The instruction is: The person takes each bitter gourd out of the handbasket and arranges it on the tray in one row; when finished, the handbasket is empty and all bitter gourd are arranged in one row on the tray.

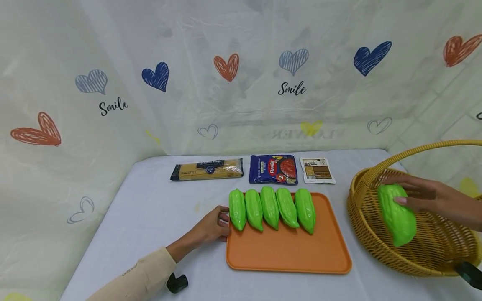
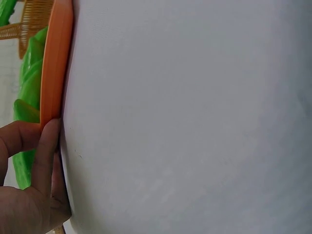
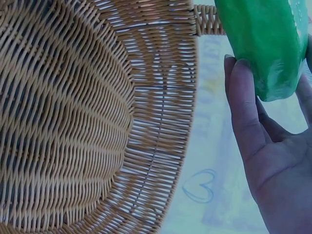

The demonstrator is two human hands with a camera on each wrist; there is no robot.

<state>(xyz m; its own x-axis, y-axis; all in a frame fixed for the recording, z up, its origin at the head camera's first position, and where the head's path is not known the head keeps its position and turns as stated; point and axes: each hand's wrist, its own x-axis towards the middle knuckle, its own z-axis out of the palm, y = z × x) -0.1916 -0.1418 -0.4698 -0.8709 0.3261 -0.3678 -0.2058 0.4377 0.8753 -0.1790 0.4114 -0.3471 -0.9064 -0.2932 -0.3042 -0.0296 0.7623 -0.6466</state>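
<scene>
My right hand (image 1: 427, 193) grips a green bitter melon (image 1: 397, 215) above the wicker basket (image 1: 361, 217). In the right wrist view the melon (image 3: 268, 44) sits between thumb and fingers, raised over the basket's inside (image 3: 63, 126). My left hand (image 1: 211, 225) pinches the left rim of the orange tray (image 1: 290, 253); the left wrist view shows its fingers on the tray's edge (image 2: 54, 73). Several more green bitter melons (image 1: 269, 208) lie side by side along the tray's far half, tips pointing toward me.
Behind the tray lie a spaghetti pack (image 1: 208, 169), a blue Barilla pouch (image 1: 273, 169) and a small white-and-brown packet (image 1: 317, 170). The basket's tall handle (image 1: 425, 147) arches over its opening. A black object (image 1: 177, 283) rests by my left sleeve. A printed curtain (image 1: 241, 104) hangs behind the table.
</scene>
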